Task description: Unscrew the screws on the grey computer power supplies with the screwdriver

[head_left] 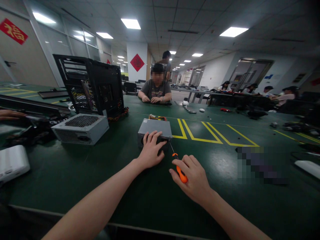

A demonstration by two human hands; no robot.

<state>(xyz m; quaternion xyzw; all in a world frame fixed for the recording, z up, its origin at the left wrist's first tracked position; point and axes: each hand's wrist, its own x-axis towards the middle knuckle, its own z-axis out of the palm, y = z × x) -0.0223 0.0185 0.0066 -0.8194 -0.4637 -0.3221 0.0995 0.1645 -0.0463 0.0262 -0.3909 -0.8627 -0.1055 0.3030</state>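
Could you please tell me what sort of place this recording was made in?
It looks like a computer assembly or repair workshop. An opened black PC case and loose power supply units sit on a long green workbench. The right hand holds an orange-handled screwdriver, and the left hand rests on another power supply.

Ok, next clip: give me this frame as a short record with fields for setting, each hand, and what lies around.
setting: green table with yellow lines, shared workroom
left hand: left hand rests on the front of a grey power supply
right hand: right hand grips an orange screwdriver, tip toward the power supply
nearby: second power supply, black PC case, white box
others: a person seated across the table
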